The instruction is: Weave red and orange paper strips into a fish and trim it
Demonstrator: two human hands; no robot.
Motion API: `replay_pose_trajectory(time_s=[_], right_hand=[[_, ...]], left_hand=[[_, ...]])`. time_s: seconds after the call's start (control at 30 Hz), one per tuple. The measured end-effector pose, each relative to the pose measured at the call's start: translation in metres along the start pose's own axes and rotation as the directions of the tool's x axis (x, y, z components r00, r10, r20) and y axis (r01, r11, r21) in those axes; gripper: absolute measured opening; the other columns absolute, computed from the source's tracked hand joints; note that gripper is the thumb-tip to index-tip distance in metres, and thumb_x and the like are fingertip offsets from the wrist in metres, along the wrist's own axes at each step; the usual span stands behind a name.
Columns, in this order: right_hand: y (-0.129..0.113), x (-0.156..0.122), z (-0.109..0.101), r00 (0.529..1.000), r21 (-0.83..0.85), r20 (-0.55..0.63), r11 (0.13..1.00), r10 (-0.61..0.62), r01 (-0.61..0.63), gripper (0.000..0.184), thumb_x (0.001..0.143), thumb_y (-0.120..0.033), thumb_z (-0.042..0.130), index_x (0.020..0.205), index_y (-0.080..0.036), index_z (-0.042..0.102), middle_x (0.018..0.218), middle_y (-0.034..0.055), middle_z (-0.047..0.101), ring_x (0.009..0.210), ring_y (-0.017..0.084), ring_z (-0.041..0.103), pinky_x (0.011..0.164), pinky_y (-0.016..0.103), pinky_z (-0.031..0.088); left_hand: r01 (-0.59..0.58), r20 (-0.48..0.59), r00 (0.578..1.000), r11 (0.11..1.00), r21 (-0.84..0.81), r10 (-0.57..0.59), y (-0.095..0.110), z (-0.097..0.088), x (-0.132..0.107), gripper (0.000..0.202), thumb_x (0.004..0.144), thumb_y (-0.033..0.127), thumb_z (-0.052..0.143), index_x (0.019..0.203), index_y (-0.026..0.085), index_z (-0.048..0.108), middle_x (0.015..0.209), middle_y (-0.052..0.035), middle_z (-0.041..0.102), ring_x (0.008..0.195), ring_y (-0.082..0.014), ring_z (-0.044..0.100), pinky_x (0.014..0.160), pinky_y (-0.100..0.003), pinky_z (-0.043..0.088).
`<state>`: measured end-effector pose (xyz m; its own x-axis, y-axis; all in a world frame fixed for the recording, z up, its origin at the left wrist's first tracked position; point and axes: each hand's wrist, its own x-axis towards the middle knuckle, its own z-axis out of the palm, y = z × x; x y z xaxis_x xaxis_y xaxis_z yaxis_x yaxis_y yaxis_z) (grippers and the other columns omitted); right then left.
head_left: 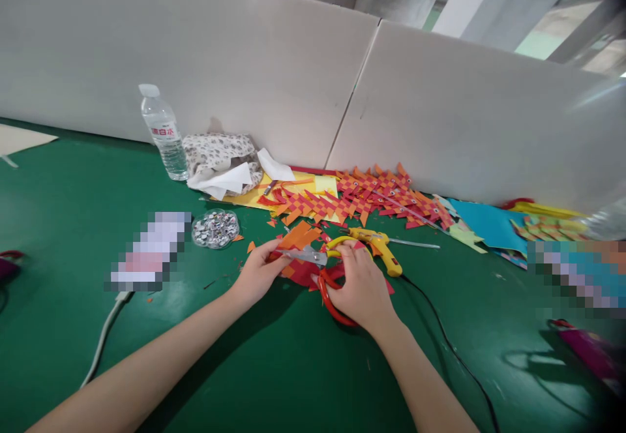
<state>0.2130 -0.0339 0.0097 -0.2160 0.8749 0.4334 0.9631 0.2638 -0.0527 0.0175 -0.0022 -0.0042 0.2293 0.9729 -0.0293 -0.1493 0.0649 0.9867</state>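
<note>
Pinched between the fingers of my left hand [258,273] is a woven paper piece [299,236] in orange and red strips. My right hand [364,286] is closed around a pair of scissors [338,308] with red and yellow handles. Their metal blades point left, across the paper and close to my left fingertips. I cannot tell whether the blades are cutting into it. Just beyond my right hand lies a yellow hot glue gun [391,260] with a clear glue stick in its back. Small orange and red paper scraps lie around both hands.
Woven red-orange paper fish [376,192] are piled along the partition [235,61]. Left of them stand a water bottle [166,136], a spotted cloth pouch [220,152], a dish of googly eyes [215,229] and a phone [151,250] on a cable. The glue gun's black cord [447,342] runs toward me.
</note>
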Motion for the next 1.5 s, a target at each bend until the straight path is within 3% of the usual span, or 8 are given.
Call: replay_pose_trajectory(time_s=[0.33, 0.5, 0.67, 0.9, 1.1, 1.3, 1.5], right_hand=[[-0.002, -0.001, 0.004, 0.999, -0.007, -0.024, 1.000, -0.030, 0.030, 0.054, 0.073, -0.050, 0.055, 0.111, -0.012, 0.050, 0.102, 0.0177, 0.055, 0.103, 0.034, 0.050, 0.080, 0.046, 0.045], [-0.004, 0.000, 0.003, 1.000, 0.009, -0.009, 1.000, -0.017, 0.017, 0.055, 0.072, -0.049, 0.056, 0.111, -0.011, 0.050, 0.101, 0.0179, 0.055, 0.103, 0.034, 0.051, 0.080, 0.046, 0.046], [-0.004, -0.001, 0.005, 1.000, 0.007, -0.021, 1.000, -0.019, 0.019, 0.053, 0.073, -0.050, 0.055, 0.111, -0.012, 0.050, 0.101, 0.0175, 0.055, 0.100, 0.034, 0.052, 0.079, 0.045, 0.046], [-0.007, -0.001, 0.002, 0.999, 0.032, 0.037, 0.999, 0.018, -0.019, 0.058, 0.072, -0.053, 0.056, 0.111, -0.011, 0.050, 0.098, 0.0159, 0.055, 0.094, 0.032, 0.054, 0.075, 0.042, 0.048], [-0.006, -0.001, 0.002, 1.000, 0.044, 0.001, 0.999, -0.012, 0.012, 0.060, 0.072, -0.057, 0.054, 0.112, -0.013, 0.050, 0.100, 0.0165, 0.055, 0.098, 0.033, 0.053, 0.078, 0.044, 0.047], [-0.006, -0.001, 0.002, 1.000, 0.030, -0.014, 0.999, 0.012, -0.012, 0.058, 0.072, -0.055, 0.055, 0.111, -0.012, 0.050, 0.100, 0.0172, 0.055, 0.098, 0.033, 0.053, 0.076, 0.044, 0.048], [-0.006, -0.001, 0.002, 1.000, 0.015, 0.019, 1.000, 0.012, -0.013, 0.060, 0.072, -0.054, 0.056, 0.112, -0.010, 0.050, 0.100, 0.0177, 0.055, 0.099, 0.033, 0.053, 0.078, 0.044, 0.048]], left_hand=[[-0.127, -0.009, 0.991, 0.956, 0.266, 0.135, -0.001, -0.005, 0.000, 0.015, 0.074, 0.023, 0.055, 0.085, 0.017, 0.064, 0.083, -0.0021, 0.069, 0.070, -0.0166, 0.061, 0.060, -0.024, 0.045], [-0.169, -0.032, 0.982, 0.939, 0.298, 0.187, -0.002, -0.003, -0.002, 0.014, 0.076, 0.023, 0.053, 0.084, 0.020, 0.064, 0.089, -0.0023, 0.070, 0.082, -0.0193, 0.063, 0.071, -0.028, 0.047], [-0.151, -0.032, 0.984, 0.923, 0.354, 0.173, 0.000, -0.002, -0.002, 0.014, 0.073, 0.023, 0.055, 0.082, 0.020, 0.065, 0.075, 0.0003, 0.068, 0.067, -0.0169, 0.060, 0.063, -0.027, 0.047], [-0.022, -0.041, 0.999, 0.999, 0.037, 0.024, -0.002, -0.006, 0.003, 0.014, 0.065, 0.023, 0.065, 0.077, 0.017, 0.066, 0.078, -0.0003, 0.070, 0.070, -0.0153, 0.062, 0.066, -0.024, 0.047], [-0.009, -0.026, 1.000, 1.000, 0.004, 0.010, 0.003, -0.008, 0.004, 0.018, 0.060, 0.027, 0.072, 0.074, 0.016, 0.071, 0.078, -0.0024, 0.072, 0.075, -0.0190, 0.065, 0.072, -0.028, 0.049], [0.089, 0.037, 0.996, 0.990, -0.106, -0.086, -0.001, -0.010, 0.006, 0.026, 0.055, 0.025, 0.078, 0.079, 0.018, 0.072, 0.082, -0.0024, 0.073, 0.074, -0.0162, 0.065, 0.073, -0.027, 0.050], [0.059, -0.035, 0.997, 0.978, -0.201, -0.067, -0.002, -0.006, 0.005, 0.020, 0.055, 0.021, 0.078, 0.071, 0.017, 0.068, 0.075, 0.0017, 0.071, 0.069, -0.0118, 0.064, 0.070, -0.022, 0.050]])
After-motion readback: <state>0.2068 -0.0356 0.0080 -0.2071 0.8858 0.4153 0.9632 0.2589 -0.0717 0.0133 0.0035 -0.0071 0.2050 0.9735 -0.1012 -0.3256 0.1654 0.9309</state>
